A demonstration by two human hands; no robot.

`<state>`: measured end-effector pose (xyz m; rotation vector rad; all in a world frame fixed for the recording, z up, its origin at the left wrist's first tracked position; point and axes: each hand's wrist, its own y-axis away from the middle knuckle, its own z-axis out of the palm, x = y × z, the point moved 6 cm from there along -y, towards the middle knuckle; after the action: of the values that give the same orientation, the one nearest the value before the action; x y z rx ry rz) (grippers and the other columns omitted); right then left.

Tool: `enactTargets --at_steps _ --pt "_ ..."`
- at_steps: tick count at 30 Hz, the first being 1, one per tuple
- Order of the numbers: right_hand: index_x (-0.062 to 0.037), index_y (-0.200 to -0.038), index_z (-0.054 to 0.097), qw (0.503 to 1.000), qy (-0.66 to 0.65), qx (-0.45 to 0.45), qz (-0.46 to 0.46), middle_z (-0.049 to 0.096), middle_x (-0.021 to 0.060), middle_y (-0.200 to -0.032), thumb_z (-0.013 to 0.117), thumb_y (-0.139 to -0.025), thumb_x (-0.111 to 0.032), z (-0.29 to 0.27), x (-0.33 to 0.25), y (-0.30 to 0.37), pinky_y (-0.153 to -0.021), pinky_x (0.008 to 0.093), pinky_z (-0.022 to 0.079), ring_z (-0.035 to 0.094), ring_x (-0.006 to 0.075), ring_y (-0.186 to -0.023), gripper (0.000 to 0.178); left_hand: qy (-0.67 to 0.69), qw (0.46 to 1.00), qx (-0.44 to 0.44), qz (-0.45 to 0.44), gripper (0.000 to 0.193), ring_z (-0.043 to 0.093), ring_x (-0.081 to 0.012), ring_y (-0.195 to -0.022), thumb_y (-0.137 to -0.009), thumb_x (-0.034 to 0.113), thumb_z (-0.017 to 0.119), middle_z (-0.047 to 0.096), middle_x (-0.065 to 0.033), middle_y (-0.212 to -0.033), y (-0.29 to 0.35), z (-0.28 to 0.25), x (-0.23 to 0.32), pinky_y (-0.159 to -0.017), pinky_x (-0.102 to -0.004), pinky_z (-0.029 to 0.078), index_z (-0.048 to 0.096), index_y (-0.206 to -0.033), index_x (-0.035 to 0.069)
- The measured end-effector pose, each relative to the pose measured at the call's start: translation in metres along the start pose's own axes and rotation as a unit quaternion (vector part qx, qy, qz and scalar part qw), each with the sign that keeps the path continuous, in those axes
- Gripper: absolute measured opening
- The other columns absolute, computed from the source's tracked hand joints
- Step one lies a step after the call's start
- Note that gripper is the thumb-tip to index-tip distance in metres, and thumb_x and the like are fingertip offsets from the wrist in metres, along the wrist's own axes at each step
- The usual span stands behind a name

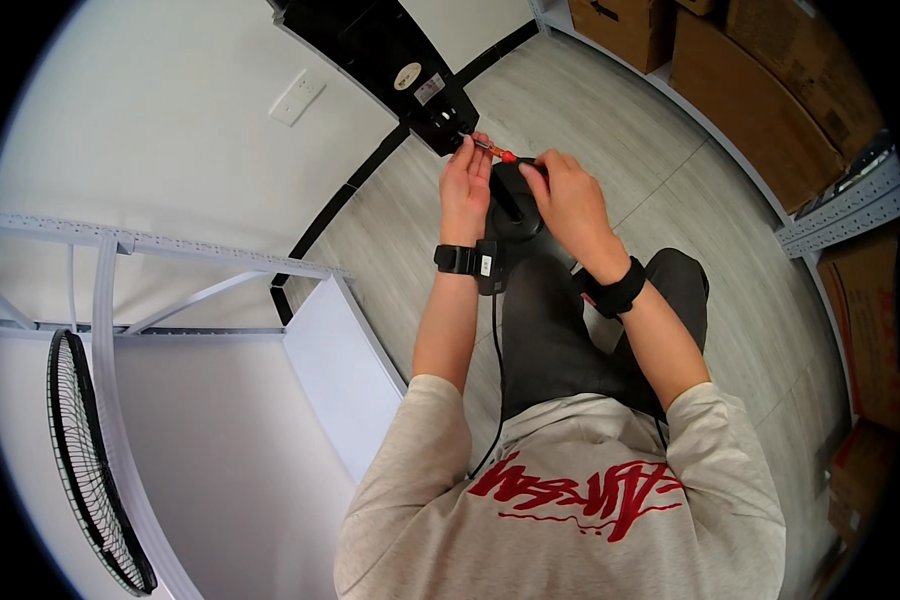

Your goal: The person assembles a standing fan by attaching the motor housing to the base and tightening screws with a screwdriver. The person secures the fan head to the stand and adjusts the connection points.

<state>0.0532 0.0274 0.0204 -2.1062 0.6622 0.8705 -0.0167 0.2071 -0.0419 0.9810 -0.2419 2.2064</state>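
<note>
A screwdriver [507, 156] with a red-and-orange part lies slanted between my two hands, its thin end toward the lower end of a long black panel [380, 50]. My right hand [570, 207] is closed around its handle end, which the fingers mostly hide. On the shaft side, my left hand [463, 187] has its thumb and fingers about the screwdriver, close to the panel's edge. Slots and small fittings show at that end of the panel, with an oval label and a rectangular one above. Exactly where the screwdriver's tip sits is too small to tell.
Below my hands, a black round-based stand [516, 215] is on the floor by my knees. White metal shelving [200, 345] stands at left, with a black wire fan grille [85, 460] against it. Cardboard boxes [750, 95] fill racks at right. A dark cable [497, 370] runs beside my leg.
</note>
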Motion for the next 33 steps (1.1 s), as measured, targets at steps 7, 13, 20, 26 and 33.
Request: enactTargets --at_steps 7,13,20,26,33 --pt "0.0019 -0.091 0.058 0.994 -0.068 -0.051 0.071 0.065 0.0238 -0.085 0.064 -0.091 -0.023 0.007 0.008 -0.001 -0.064 0.0472 0.051 0.064 0.0415 -0.075 0.026 -0.022 0.999 -0.011 -0.044 0.025 0.061 -0.0248 -0.109 -0.096 0.011 0.059 0.063 -0.0152 -0.115 -0.001 0.0 -0.001 -0.099 -0.0357 0.05 0.058 -0.114 -0.006" --pt "0.0021 -0.095 0.057 0.999 -0.041 -0.003 0.001 0.065 0.0226 -0.085 0.063 -0.091 -0.02 0.002 -0.001 0.008 -0.067 0.0457 0.051 0.063 0.0413 -0.076 0.023 -0.014 0.999 0.005 -0.029 0.025 0.061 -0.0247 -0.109 -0.096 0.01 0.059 0.063 -0.0147 -0.115 -0.001 -0.001 -0.002 -0.1 -0.0354 0.05 0.058 -0.115 -0.006" --pt "0.0009 -0.091 0.056 1.0 -0.025 -0.008 -0.011 0.064 0.0206 -0.085 0.062 -0.092 -0.019 0.003 0.003 0.005 -0.065 0.0471 0.05 0.062 0.0405 -0.075 0.021 -0.005 0.999 -0.005 -0.037 0.026 0.061 -0.0242 -0.112 -0.096 0.01 0.059 0.063 -0.0144 -0.118 0.002 -0.001 -0.003 -0.101 -0.0365 0.049 0.057 -0.117 -0.005" --pt "0.0007 -0.095 0.058 0.999 -0.011 0.018 -0.028 0.064 0.02 -0.084 0.062 -0.092 -0.02 0.006 -0.002 0.012 -0.065 0.0464 0.05 0.063 0.04 -0.075 0.021 -0.036 0.998 -0.025 -0.042 0.026 0.061 -0.0264 -0.114 -0.098 0.011 0.055 0.062 -0.0151 -0.123 -0.001 -0.001 0.002 -0.102 -0.0388 0.049 0.055 -0.12 -0.004" --pt "0.0001 -0.098 0.06 0.997 -0.05 0.043 -0.035 0.065 0.0193 -0.084 0.062 -0.093 -0.021 0.015 0.01 0.019 -0.065 0.0469 0.05 0.062 0.0415 -0.073 0.022 -0.033 0.998 -0.017 -0.046 0.024 0.061 -0.0282 -0.113 -0.099 0.013 0.054 0.062 -0.0161 -0.122 -0.003 -0.006 0.0 -0.101 -0.0413 0.05 0.055 -0.117 -0.003"
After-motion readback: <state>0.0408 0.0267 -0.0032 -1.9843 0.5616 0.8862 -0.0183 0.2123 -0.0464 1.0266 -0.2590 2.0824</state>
